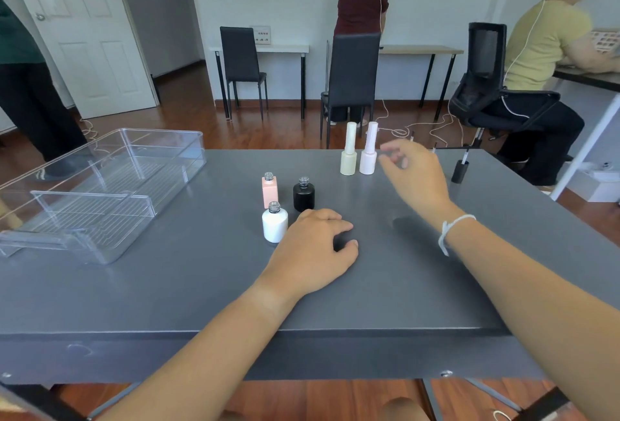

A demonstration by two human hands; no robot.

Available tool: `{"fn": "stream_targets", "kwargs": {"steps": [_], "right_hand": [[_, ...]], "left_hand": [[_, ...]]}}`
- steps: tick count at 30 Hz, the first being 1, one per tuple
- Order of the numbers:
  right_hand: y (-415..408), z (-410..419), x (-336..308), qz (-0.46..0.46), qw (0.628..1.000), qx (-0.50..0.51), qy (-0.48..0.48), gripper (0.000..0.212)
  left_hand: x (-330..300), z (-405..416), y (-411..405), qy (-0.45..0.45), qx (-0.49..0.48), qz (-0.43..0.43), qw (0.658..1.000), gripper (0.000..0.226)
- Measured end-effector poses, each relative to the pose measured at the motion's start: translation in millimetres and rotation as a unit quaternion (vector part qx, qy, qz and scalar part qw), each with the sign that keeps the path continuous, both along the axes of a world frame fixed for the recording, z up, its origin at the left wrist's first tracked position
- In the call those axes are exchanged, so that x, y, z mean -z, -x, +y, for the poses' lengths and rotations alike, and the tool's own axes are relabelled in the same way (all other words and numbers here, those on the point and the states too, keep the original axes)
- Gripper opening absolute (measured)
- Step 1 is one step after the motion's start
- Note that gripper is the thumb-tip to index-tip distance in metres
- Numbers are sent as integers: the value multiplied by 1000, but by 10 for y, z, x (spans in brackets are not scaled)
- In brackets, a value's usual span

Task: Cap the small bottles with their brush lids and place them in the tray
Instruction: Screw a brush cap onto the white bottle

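On the grey table (pixel 167 286) the left hand (pixel 312 249) rests palm down, its fingers loosely curled against the surface and holding nothing. Just beside its knuckles, to the left, stands the white bottle (pixel 274 224), uncapped, its threaded neck bare. Whether the hand touches the bottle cannot be told; they look just apart. Behind the white bottle stand the pink bottle (pixel 269 190) and the black bottle (pixel 303 195), both also open at the neck, the black one just beyond the left hand's fingertips.

The right hand (pixel 412 175) is lifted above the table farther back, slightly blurred, with fingers relaxed and spread and nothing in its grasp. A white band sits round its wrist. Just to the left of its fingertips stand two capped bottles side by side, the cream bottle (pixel 349 155) and the pale pink bottle (pixel 369 154), each with a tall lid already on (the pale pink one is nearest the fingers, but not touching as far as can be seen). To the right of this hand, well apart, a black lid (pixel 459 170) stands on the table with its brush pointing up.

The clear tray (pixel 110 185) lies at the table's left side, well apart from both hands, with no bottles in it.
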State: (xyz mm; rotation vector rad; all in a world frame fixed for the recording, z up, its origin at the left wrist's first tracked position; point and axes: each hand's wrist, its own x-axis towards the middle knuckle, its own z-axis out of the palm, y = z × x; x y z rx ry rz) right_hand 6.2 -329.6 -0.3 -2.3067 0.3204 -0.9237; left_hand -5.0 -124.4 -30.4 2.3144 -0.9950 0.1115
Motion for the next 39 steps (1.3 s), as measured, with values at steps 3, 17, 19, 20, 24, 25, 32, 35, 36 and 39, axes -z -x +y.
{"fn": "stream_targets", "kwargs": {"steps": [3,17,19,20,24,25,32,35,36,39], "right_hand": [[139,-133,139,14,997,39,-71,19],[108,-460,135,52,967,159,-195,57],[71,-478,137,54,966,161,-196,58],[54,-479,141,55,966,161,-194,57],[-16,-475,158,57,967,168,-181,47],[-31,-481,158,58,967,170,-182,45],[-116,-532,169,74,968,182,-158,35],[-135,-538,155,79,967,185,-155,32],[-139,-536,152,78,967,186,-156,31],[-139,-535,155,76,966,191,-154,29]], "left_hand": [[1,2,7,-1,-1,1,1000,39],[-134,118,219,135,6,1,991,26],[-175,205,294,203,-11,-43,978,22],[-197,259,311,229,-30,-75,970,21],[-284,465,201,271,-143,-114,945,17],[-281,503,158,266,-167,-97,944,22],[-126,594,66,239,-212,-8,947,39],[-109,586,47,231,-203,11,951,38],[-104,586,41,228,-201,17,952,37],[-94,591,18,221,-200,27,954,33]]}}
